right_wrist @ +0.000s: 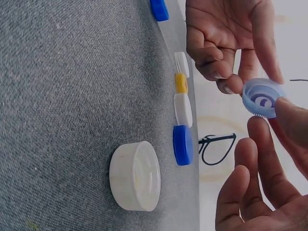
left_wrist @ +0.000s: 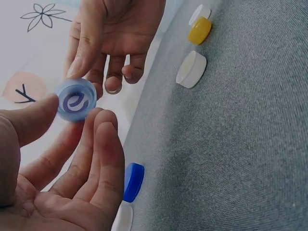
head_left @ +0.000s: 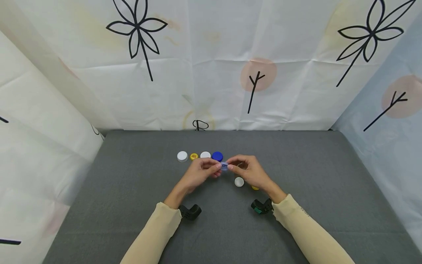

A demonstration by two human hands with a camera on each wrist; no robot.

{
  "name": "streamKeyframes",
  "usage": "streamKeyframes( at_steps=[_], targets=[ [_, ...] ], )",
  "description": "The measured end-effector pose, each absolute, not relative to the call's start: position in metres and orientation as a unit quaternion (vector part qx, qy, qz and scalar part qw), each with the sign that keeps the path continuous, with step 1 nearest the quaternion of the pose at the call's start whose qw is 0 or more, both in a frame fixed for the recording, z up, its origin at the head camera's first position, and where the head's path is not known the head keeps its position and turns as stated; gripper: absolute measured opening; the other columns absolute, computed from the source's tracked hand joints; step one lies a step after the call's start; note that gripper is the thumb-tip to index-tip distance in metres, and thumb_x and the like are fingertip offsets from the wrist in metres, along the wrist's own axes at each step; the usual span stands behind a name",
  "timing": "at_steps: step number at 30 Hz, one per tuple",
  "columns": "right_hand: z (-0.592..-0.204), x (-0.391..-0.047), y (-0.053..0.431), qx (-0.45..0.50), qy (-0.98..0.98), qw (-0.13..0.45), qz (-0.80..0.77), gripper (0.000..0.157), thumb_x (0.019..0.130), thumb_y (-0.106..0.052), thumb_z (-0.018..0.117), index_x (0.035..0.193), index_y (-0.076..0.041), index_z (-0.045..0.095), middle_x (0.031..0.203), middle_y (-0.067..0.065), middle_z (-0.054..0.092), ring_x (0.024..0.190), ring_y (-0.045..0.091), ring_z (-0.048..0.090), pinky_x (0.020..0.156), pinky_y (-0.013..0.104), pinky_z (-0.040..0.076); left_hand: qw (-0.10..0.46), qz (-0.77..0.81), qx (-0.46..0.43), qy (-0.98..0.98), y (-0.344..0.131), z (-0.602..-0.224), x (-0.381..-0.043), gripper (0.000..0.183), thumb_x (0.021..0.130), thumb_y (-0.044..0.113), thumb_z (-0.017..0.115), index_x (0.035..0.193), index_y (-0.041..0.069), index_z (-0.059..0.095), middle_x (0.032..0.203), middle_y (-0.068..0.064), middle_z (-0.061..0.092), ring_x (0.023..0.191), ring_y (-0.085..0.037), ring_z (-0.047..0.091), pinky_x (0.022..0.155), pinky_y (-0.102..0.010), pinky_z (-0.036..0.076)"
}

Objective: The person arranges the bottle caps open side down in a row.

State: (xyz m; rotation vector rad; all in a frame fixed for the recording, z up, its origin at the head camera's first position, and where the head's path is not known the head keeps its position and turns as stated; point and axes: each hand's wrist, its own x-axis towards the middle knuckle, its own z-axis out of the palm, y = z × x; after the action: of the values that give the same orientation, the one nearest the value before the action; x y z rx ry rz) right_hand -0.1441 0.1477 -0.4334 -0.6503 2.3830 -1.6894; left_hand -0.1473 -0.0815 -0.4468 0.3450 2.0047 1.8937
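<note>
A translucent light-blue bottle cap (head_left: 224,166) with a dark curved mark inside is held up between both hands. My left hand (head_left: 202,171) pinches its left edge between thumb and fingers. From the other side my right hand (head_left: 248,169) pinches the same cap (left_wrist: 77,100). In the right wrist view the cap (right_wrist: 262,98) shows its hollow side and ridged rim. Just behind the hands lies a dark blue cap (head_left: 217,156). A white cap (head_left: 239,182) sits below the right hand, and a yellow cap (head_left: 255,187) is partly hidden by the right wrist.
Left of the blue cap, a row holds a white cap (head_left: 205,154), a yellow cap (head_left: 194,156) and another white cap (head_left: 182,156). Another blue cap (right_wrist: 160,9) shows at the right wrist view's top. Grey cloth (head_left: 138,205) covers the table; patterned sheets (head_left: 211,84) hang around it.
</note>
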Motion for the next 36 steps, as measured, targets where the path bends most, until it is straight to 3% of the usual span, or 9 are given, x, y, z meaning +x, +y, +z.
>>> streamKeyframes(
  at_steps=[5, 10, 17, 21, 26, 29, 36],
  targets=[
    [-0.435, -0.146, 0.151, -0.232, 0.794, 0.079, -0.556, 0.017, 0.098, -0.012, 0.069, 0.113, -0.005, 0.075, 0.110, 0.006, 0.073, 0.093, 0.027, 0.067, 0.084, 0.047, 0.054, 0.191, 0.670, 0.114, 0.709, -0.082, -0.445, -0.148, 0.027, 0.098, 0.016, 0.070, 0.116, -0.005, 0.070, 0.107, -0.023, 0.072, 0.100, -0.033, 0.071, 0.088, -0.043, 0.057],
    [-0.434, -0.149, 0.155, -0.237, 0.795, 0.105, -0.548, 0.024, 0.097, -0.011, 0.070, 0.120, -0.003, 0.073, 0.108, 0.007, 0.072, 0.094, 0.032, 0.066, 0.082, 0.042, 0.055, 0.180, 0.651, 0.133, 0.725, -0.081, -0.444, -0.151, 0.029, 0.093, 0.012, 0.076, 0.119, -0.001, 0.070, 0.109, -0.012, 0.072, 0.102, -0.027, 0.070, 0.089, -0.040, 0.056],
    [-0.431, -0.158, 0.158, -0.235, 0.813, 0.108, -0.522, 0.032, 0.092, -0.008, 0.076, 0.122, 0.001, 0.070, 0.105, 0.011, 0.071, 0.093, 0.025, 0.065, 0.080, 0.038, 0.056, 0.138, 0.610, 0.210, 0.752, -0.073, -0.445, -0.164, 0.030, 0.091, 0.003, 0.076, 0.118, -0.006, 0.069, 0.106, -0.014, 0.071, 0.096, -0.021, 0.070, 0.083, -0.031, 0.058],
    [-0.433, -0.165, 0.158, -0.238, 0.834, 0.087, -0.490, 0.030, 0.090, -0.006, 0.078, 0.118, 0.001, 0.071, 0.104, 0.010, 0.070, 0.093, 0.023, 0.065, 0.081, 0.040, 0.056, 0.088, 0.518, 0.248, 0.814, -0.065, -0.444, -0.172, 0.027, 0.090, 0.008, 0.079, 0.114, -0.002, 0.072, 0.102, -0.009, 0.072, 0.091, -0.019, 0.070, 0.080, -0.032, 0.057],
    [-0.435, -0.175, 0.158, -0.228, 0.861, 0.077, -0.448, 0.029, 0.090, -0.007, 0.079, 0.117, 0.000, 0.071, 0.105, 0.009, 0.069, 0.094, 0.024, 0.065, 0.082, 0.040, 0.056, 0.038, 0.388, 0.257, 0.884, -0.056, -0.441, -0.182, 0.026, 0.088, 0.017, 0.082, 0.110, 0.005, 0.076, 0.105, -0.005, 0.072, 0.100, -0.024, 0.063, 0.092, -0.042, 0.047],
    [-0.435, -0.182, 0.157, -0.221, 0.874, 0.075, -0.426, 0.029, 0.089, -0.006, 0.079, 0.116, 0.001, 0.071, 0.104, 0.010, 0.068, 0.095, 0.027, 0.065, 0.082, 0.041, 0.055, 0.028, 0.336, 0.251, 0.908, -0.051, -0.440, -0.188, 0.025, 0.087, 0.020, 0.083, 0.109, 0.008, 0.077, 0.108, -0.006, 0.071, 0.104, -0.026, 0.057, 0.094, -0.046, 0.043],
    [-0.436, -0.195, 0.153, -0.196, 0.901, 0.080, -0.378, 0.031, 0.087, -0.007, 0.081, 0.115, 0.001, 0.072, 0.103, 0.011, 0.070, 0.095, 0.027, 0.065, 0.083, 0.043, 0.054, 0.021, 0.256, 0.228, 0.939, -0.041, -0.445, -0.202, 0.027, 0.087, 0.029, 0.083, 0.110, 0.014, 0.078, 0.113, -0.003, 0.071, 0.107, -0.025, 0.055, 0.092, -0.043, 0.042]
  ],
)
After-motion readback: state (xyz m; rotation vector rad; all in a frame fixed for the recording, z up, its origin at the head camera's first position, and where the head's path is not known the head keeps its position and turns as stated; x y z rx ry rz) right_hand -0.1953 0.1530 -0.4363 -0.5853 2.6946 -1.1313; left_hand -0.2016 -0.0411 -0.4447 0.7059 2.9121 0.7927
